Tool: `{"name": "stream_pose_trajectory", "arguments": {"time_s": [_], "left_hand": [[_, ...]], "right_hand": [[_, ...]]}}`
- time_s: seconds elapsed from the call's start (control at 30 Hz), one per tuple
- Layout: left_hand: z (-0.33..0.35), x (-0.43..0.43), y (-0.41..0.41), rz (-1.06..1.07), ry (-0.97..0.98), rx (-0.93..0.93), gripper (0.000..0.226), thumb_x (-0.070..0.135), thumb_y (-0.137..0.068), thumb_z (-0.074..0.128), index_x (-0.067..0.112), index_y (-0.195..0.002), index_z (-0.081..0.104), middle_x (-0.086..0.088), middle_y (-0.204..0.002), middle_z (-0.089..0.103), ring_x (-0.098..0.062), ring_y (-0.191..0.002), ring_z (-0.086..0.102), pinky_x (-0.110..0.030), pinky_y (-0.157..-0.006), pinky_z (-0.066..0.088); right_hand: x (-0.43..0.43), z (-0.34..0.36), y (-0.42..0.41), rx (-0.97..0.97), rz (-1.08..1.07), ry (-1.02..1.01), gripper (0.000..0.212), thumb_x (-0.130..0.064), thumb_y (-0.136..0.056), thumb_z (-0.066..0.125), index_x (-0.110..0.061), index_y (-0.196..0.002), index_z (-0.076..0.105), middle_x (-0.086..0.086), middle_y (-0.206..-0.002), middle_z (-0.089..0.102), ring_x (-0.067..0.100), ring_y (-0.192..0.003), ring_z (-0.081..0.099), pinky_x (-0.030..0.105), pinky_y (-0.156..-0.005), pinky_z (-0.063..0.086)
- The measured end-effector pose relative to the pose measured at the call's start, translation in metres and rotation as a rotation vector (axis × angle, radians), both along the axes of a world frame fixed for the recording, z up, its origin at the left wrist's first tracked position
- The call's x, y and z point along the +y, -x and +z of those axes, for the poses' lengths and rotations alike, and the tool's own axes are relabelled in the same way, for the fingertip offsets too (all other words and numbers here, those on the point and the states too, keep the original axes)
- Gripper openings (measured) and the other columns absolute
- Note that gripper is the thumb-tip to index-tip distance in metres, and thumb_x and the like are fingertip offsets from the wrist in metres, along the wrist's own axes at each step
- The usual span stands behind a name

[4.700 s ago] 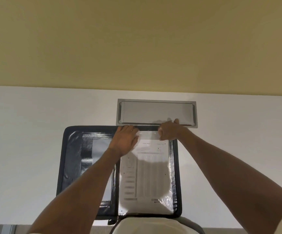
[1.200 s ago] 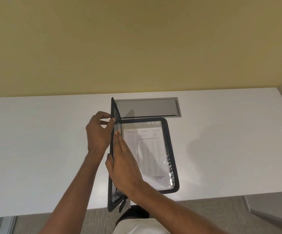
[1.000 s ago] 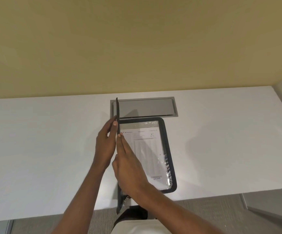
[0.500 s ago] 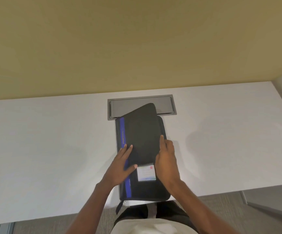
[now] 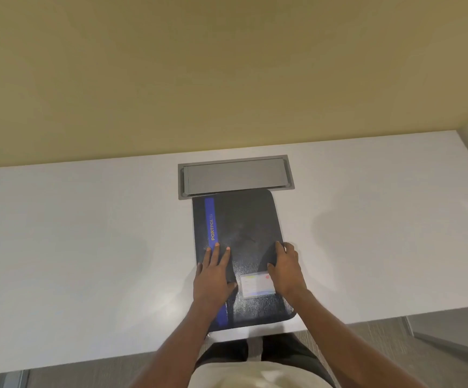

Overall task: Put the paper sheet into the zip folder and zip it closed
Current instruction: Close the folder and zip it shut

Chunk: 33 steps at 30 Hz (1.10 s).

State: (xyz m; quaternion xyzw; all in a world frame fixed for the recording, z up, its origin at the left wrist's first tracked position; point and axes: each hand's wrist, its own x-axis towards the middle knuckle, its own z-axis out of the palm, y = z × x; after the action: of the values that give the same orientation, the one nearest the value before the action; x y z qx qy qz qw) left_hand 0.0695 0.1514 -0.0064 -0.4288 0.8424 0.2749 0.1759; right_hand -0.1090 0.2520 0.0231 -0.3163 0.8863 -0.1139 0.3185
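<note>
The black zip folder (image 5: 244, 228) lies flat and folded shut on the white desk, with a blue stripe reading PORTFOLIO down its left side and a small card window (image 5: 256, 284) near its lower right. My left hand (image 5: 213, 275) rests flat on the cover over the stripe, fingers spread. My right hand (image 5: 286, 271) presses on the folder's right edge, fingers over the rim. The paper sheet is hidden inside. The zipper pull is not visible.
A grey cable hatch (image 5: 235, 176) is set into the white desk (image 5: 87, 247) just behind the folder, touching its far edge. A yellow wall rises behind. The desk's front edge runs just below the folder, with grey carpet beneath.
The left cover swung over from upright and now lies flat on the sheet. Both hands moved from the cover's edge to press on top of the folded folder.
</note>
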Motion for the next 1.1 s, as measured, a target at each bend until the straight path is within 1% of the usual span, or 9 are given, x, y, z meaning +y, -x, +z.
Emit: {"name": "stream_pose_trajectory", "arguments": {"time_s": [0.13, 0.33, 0.53, 0.7, 0.83, 0.9, 0.97, 1.03, 1.1], "left_hand": [[-0.004, 0.006, 0.006, 0.03, 0.016, -0.024, 0.097, 0.045, -0.096, 0.066, 0.036, -0.164, -0.002, 0.004, -0.173, -0.013, -0.023, -0.159, -0.015, -0.047, -0.128, 0.01], [-0.009, 0.009, 0.005, 0.027, 0.029, -0.024, 0.096, 0.047, -0.097, 0.064, 0.036, -0.163, -0.005, 0.005, -0.171, -0.016, -0.023, -0.157, -0.019, -0.048, -0.127, 0.003], [-0.012, 0.011, 0.001, -0.019, 0.019, 0.004, 0.09, 0.042, -0.1, 0.06, 0.031, -0.164, -0.002, 0.002, -0.171, -0.017, -0.027, -0.157, -0.02, -0.052, -0.128, 0.001], [-0.01, 0.014, -0.023, -0.01, -0.04, 0.129, 0.082, 0.032, -0.101, 0.062, 0.029, -0.164, 0.01, 0.002, -0.173, -0.007, -0.02, -0.159, -0.011, -0.043, -0.13, 0.004], [-0.001, 0.026, -0.051, 0.066, -0.1, 0.205, 0.074, 0.023, -0.101, 0.064, 0.025, -0.163, 0.024, 0.006, -0.173, 0.003, -0.018, -0.16, 0.005, -0.036, -0.126, 0.023], [0.007, 0.033, -0.066, 0.103, -0.122, 0.238, 0.068, 0.02, -0.099, 0.064, 0.023, -0.16, 0.034, 0.005, -0.172, 0.014, -0.015, -0.157, 0.017, -0.032, -0.12, 0.034], [0.014, 0.041, -0.079, 0.134, -0.11, 0.237, 0.06, 0.02, -0.096, 0.065, 0.022, -0.153, 0.045, 0.004, -0.163, 0.032, -0.016, -0.148, 0.035, -0.032, -0.111, 0.043], [0.017, 0.049, -0.091, 0.174, -0.076, 0.201, 0.05, 0.025, -0.095, 0.067, 0.023, -0.143, 0.053, 0.003, -0.145, 0.05, -0.018, -0.134, 0.048, -0.034, -0.1, 0.05], [0.016, 0.057, -0.102, 0.24, -0.091, 0.161, 0.039, 0.03, -0.095, 0.069, 0.025, -0.132, 0.058, 0.006, -0.127, 0.06, -0.018, -0.12, 0.056, -0.032, -0.089, 0.051]], "right_hand": [[0.004, -0.012, 0.006, 0.068, 0.129, -0.106, 0.067, -0.023, -0.097, 0.061, -0.007, -0.155, 0.031, 0.012, -0.159, 0.031, 0.031, -0.144, 0.034, 0.039, -0.117, 0.037], [0.012, -0.023, 0.01, 0.203, 0.373, -0.309, 0.08, -0.04, -0.1, 0.052, -0.011, -0.161, 0.009, 0.012, -0.169, 0.009, 0.031, -0.149, 0.026, 0.046, -0.119, 0.028], [0.005, -0.018, 0.005, 0.223, 0.384, -0.367, 0.077, -0.036, -0.099, 0.046, -0.009, -0.16, 0.008, 0.013, -0.169, 0.004, 0.03, -0.152, 0.016, 0.051, -0.121, 0.018], [0.01, -0.011, -0.028, 0.185, 0.354, -0.075, 0.062, -0.028, -0.097, 0.057, -0.016, -0.153, 0.033, 0.007, -0.161, 0.033, 0.027, -0.147, 0.032, 0.044, -0.121, 0.026], [0.022, -0.008, -0.062, 0.041, 0.383, 0.035, 0.047, -0.026, -0.098, 0.059, -0.021, -0.143, 0.048, 0.0, -0.146, 0.051, 0.021, -0.136, 0.045, 0.038, -0.117, 0.033], [0.03, -0.005, -0.076, -0.007, 0.402, 0.063, 0.036, -0.024, -0.097, 0.059, -0.021, -0.133, 0.058, 0.001, -0.132, 0.061, 0.021, -0.122, 0.056, 0.037, -0.109, 0.044], [0.038, -0.002, -0.089, -0.05, 0.426, 0.039, 0.019, -0.022, -0.095, 0.059, -0.024, -0.112, 0.066, 0.001, -0.111, 0.068, 0.022, -0.103, 0.064, 0.038, -0.093, 0.055], [0.044, -0.002, -0.102, -0.089, 0.466, -0.023, 0.008, -0.023, -0.093, 0.057, -0.026, -0.091, 0.063, -0.001, -0.097, 0.068, 0.023, -0.089, 0.067, 0.041, -0.082, 0.058], [0.051, -0.005, -0.114, -0.095, 0.501, -0.067, 0.009, -0.028, -0.094, 0.057, -0.025, -0.092, 0.065, -0.001, -0.098, 0.07, 0.023, -0.089, 0.069, 0.041, -0.082, 0.058]]}}
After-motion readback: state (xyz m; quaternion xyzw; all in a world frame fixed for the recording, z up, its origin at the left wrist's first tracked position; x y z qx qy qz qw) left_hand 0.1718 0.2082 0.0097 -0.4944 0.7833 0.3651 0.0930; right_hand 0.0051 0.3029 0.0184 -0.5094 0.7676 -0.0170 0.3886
